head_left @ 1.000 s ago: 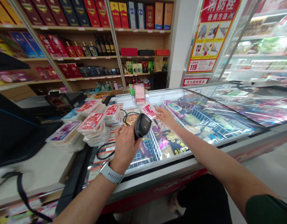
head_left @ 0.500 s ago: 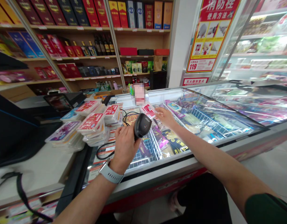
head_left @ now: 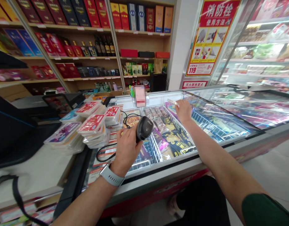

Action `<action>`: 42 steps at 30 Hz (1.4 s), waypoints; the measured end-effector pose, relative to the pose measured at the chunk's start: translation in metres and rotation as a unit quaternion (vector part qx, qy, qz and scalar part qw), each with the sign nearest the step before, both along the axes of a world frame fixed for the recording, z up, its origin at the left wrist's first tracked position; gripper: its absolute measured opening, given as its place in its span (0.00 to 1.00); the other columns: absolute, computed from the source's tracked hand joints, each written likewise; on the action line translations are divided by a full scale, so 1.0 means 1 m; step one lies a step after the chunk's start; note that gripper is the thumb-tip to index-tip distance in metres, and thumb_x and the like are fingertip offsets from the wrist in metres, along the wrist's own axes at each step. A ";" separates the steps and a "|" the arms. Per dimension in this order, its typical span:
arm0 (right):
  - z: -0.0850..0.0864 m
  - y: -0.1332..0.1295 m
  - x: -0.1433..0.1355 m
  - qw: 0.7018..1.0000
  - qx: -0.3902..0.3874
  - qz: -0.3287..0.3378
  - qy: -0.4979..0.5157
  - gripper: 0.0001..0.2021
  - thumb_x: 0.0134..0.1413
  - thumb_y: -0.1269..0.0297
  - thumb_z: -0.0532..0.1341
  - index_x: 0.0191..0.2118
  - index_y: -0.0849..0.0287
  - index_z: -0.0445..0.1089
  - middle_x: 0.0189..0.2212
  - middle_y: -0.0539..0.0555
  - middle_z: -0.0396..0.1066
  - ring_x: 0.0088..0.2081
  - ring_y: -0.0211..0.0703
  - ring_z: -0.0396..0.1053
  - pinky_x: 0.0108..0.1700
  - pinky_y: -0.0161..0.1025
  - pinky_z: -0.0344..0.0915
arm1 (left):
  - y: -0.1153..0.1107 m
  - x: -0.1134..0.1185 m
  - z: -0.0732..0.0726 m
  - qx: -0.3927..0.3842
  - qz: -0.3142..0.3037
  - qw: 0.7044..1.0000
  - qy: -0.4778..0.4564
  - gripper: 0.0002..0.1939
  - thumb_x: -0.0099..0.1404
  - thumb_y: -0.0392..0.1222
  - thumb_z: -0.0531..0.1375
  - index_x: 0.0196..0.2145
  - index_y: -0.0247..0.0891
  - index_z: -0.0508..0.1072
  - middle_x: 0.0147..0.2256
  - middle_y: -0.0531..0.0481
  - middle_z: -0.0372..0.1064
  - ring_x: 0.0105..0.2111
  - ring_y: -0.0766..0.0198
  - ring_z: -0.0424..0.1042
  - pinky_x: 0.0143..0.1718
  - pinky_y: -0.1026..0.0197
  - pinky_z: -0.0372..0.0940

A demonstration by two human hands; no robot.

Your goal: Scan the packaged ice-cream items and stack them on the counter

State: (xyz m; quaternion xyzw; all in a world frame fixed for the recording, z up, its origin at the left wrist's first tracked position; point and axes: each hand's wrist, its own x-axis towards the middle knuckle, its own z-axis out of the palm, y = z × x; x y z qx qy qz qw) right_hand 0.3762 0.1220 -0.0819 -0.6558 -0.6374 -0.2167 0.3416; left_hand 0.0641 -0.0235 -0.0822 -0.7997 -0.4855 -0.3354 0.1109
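Observation:
My left hand (head_left: 127, 149), with a watch on its wrist, grips a black barcode scanner (head_left: 145, 128) by its handle above the freezer's left end. The scanner's head points away from me, and its cord curls behind it. Farther right, my right hand (head_left: 184, 110) is closed on a flat plastic pack (head_left: 173, 102), seen nearly edge-on over the freezer glass; its label does not show. Left of the scanner, several similar packs with red labels (head_left: 92, 123) and a purple label (head_left: 64, 131) lie in stacks.
A glass-topped chest freezer (head_left: 158, 175) spans the front, with wire baskets (head_left: 156, 146) and bagged food inside. A small stand with a blurred card (head_left: 140, 95) is on its far edge. A phone (head_left: 58, 106) leans at left beside dark counter equipment. Shelves (head_left: 88, 58) of boxes and bottles stand behind.
My right hand has moved right and slightly up, away from the scanner, and its pack has turned from label-facing to nearly edge-on. My left hand with the scanner has barely moved.

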 end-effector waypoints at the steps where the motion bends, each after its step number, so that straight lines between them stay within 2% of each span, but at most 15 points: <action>1: -0.003 0.004 0.005 1.000 -0.013 -0.010 -0.010 0.12 0.57 0.69 0.53 0.44 0.61 0.70 0.41 0.61 0.69 0.46 0.52 0.63 0.50 0.46 0.59 | 0.000 0.000 0.000 -0.002 -0.001 1.000 0.000 0.28 0.59 0.38 0.59 0.57 0.33 0.61 0.45 0.41 0.72 0.45 0.52 0.69 0.53 0.48 0.53; 6: -0.021 0.012 0.007 0.995 -0.073 -0.031 -0.061 0.10 0.54 0.70 0.56 0.40 0.61 0.72 0.39 0.62 0.69 0.45 0.52 0.62 0.48 0.47 0.59 | -0.002 -0.001 0.001 -0.006 -0.006 1.000 -0.009 0.27 0.60 0.38 0.59 0.57 0.33 0.61 0.45 0.42 0.72 0.46 0.52 0.69 0.54 0.48 0.52; 11: -0.026 0.007 0.001 0.995 -0.075 -0.049 -0.053 0.15 0.54 0.61 0.59 0.46 0.62 0.71 0.52 0.66 0.64 0.53 0.60 0.59 0.53 0.55 0.56 | -0.003 -0.004 0.003 -0.006 0.000 1.000 -0.028 0.28 0.60 0.38 0.58 0.58 0.34 0.59 0.46 0.41 0.72 0.46 0.51 0.69 0.55 0.47 0.52; 13: -0.024 0.007 -0.003 0.997 -0.059 -0.028 -0.032 0.17 0.56 0.60 0.58 0.48 0.64 0.70 0.54 0.68 0.63 0.55 0.62 0.58 0.54 0.57 0.56 | -0.003 -0.004 0.004 -0.003 0.000 0.999 -0.037 0.28 0.60 0.37 0.58 0.58 0.34 0.59 0.46 0.41 0.72 0.46 0.51 0.69 0.55 0.47 0.52; 16: -0.020 0.010 -0.025 0.993 -0.066 0.100 -0.013 0.17 0.59 0.62 0.54 0.49 0.66 0.69 0.49 0.68 0.68 0.53 0.59 0.63 0.55 0.56 0.58 | -0.005 -0.005 0.005 0.002 -0.001 0.999 -0.049 0.29 0.59 0.36 0.59 0.58 0.34 0.59 0.46 0.42 0.72 0.46 0.52 0.69 0.56 0.47 0.52; 19: -0.014 0.017 -0.070 0.970 -0.090 0.223 -0.038 0.17 0.58 0.62 0.56 0.52 0.59 0.69 0.49 0.59 0.71 0.52 0.50 0.66 0.57 0.47 0.60 | -0.006 -0.005 0.006 0.012 0.004 0.998 -0.062 0.29 0.59 0.36 0.59 0.58 0.33 0.60 0.45 0.42 0.72 0.45 0.53 0.69 0.56 0.47 0.52; 22: -0.004 0.023 -0.130 0.910 -0.080 0.405 -0.050 0.22 0.58 0.65 0.55 0.58 0.61 0.63 0.56 0.60 0.65 0.58 0.49 0.61 0.61 0.49 0.57 | -0.006 -0.007 0.008 0.023 0.007 0.997 -0.079 0.29 0.59 0.35 0.58 0.58 0.33 0.60 0.45 0.42 0.71 0.45 0.53 0.69 0.56 0.48 0.52; 24: 0.004 0.025 -0.171 0.885 -0.069 0.456 -0.063 0.24 0.60 0.66 0.53 0.62 0.55 0.58 0.60 0.54 0.61 0.62 0.44 0.56 0.64 0.46 0.54 | -0.005 -0.008 0.008 0.029 0.006 0.996 -0.086 0.28 0.59 0.35 0.58 0.57 0.34 0.60 0.45 0.42 0.71 0.46 0.53 0.69 0.56 0.48 0.52; 25: 0.007 0.025 -0.190 0.863 -0.055 0.497 -0.071 0.25 0.60 0.66 0.53 0.63 0.55 0.56 0.62 0.54 0.59 0.64 0.44 0.53 0.65 0.47 0.52 | -0.004 -0.008 0.008 0.032 0.006 0.996 -0.088 0.27 0.59 0.36 0.58 0.57 0.34 0.61 0.44 0.42 0.72 0.45 0.53 0.69 0.55 0.48 0.53; 27: 0.012 0.026 -0.221 0.848 -0.042 0.522 -0.083 0.28 0.57 0.71 0.53 0.64 0.56 0.54 0.65 0.54 0.53 0.66 0.42 0.47 0.67 0.44 0.49 | -0.003 -0.009 0.008 0.035 0.009 0.995 -0.089 0.25 0.59 0.36 0.58 0.55 0.34 0.62 0.42 0.42 0.72 0.45 0.53 0.69 0.55 0.48 0.54; 30: 0.013 0.026 -0.246 0.829 -0.033 0.546 -0.117 0.26 0.55 0.75 0.54 0.61 0.61 0.60 0.62 0.59 0.58 0.64 0.43 0.51 0.67 0.43 0.49 | -0.002 -0.010 0.008 0.037 0.015 0.995 -0.090 0.23 0.60 0.36 0.57 0.53 0.34 0.63 0.40 0.42 0.72 0.43 0.53 0.69 0.54 0.48 0.54; 32: 0.011 0.026 -0.249 0.830 -0.022 0.546 -0.116 0.22 0.57 0.73 0.55 0.58 0.61 0.64 0.59 0.60 0.61 0.62 0.45 0.54 0.65 0.45 0.52 | -0.003 -0.009 0.009 0.037 0.018 0.995 -0.089 0.22 0.60 0.36 0.58 0.53 0.34 0.64 0.39 0.43 0.72 0.43 0.53 0.69 0.53 0.48 0.54; 35: 0.008 0.022 -0.235 0.859 -0.009 0.503 -0.092 0.17 0.58 0.71 0.56 0.53 0.58 0.68 0.56 0.60 0.63 0.58 0.47 0.58 0.60 0.46 0.59 | -0.005 -0.009 0.010 0.025 0.018 0.995 -0.091 0.22 0.58 0.36 0.59 0.51 0.34 0.64 0.39 0.44 0.72 0.43 0.53 0.69 0.54 0.49 0.54; 38: 0.007 0.013 -0.210 0.907 -0.024 0.415 -0.065 0.12 0.58 0.68 0.58 0.48 0.55 0.70 0.47 0.56 0.68 0.50 0.46 0.64 0.51 0.42 0.64 | -0.006 -0.008 0.012 0.014 0.019 0.995 -0.096 0.24 0.58 0.35 0.59 0.52 0.35 0.63 0.40 0.45 0.72 0.44 0.54 0.69 0.55 0.49 0.53; 42: 0.005 -0.001 -0.166 0.935 -0.029 0.352 -0.014 0.06 0.58 0.66 0.57 0.40 0.57 0.69 0.37 0.54 0.69 0.39 0.43 0.67 0.39 0.37 0.64 | -0.006 -0.008 0.010 0.004 0.014 0.996 -0.092 0.27 0.59 0.35 0.59 0.56 0.35 0.60 0.43 0.44 0.72 0.46 0.54 0.69 0.55 0.48 0.52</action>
